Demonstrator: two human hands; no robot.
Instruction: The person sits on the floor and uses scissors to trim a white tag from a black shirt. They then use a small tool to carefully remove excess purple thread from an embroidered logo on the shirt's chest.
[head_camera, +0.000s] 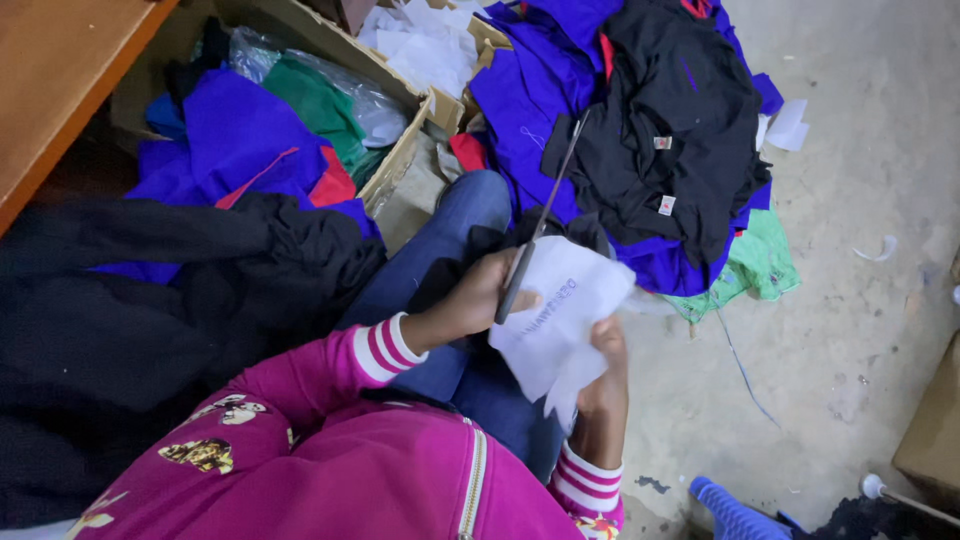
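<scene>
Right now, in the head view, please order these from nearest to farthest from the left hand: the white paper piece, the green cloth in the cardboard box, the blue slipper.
From the left hand:
1. White paper piece, touching it, just right.
2. Green cloth in the cardboard box, up left.
3. Blue slipper, on the floor, bottom right.

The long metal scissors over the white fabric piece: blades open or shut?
Shut, apparently: the long metal scissors show one thin closed line above the white fabric piece, gripped by the left hand.

Head camera looks steeply down; close above lap.
</scene>
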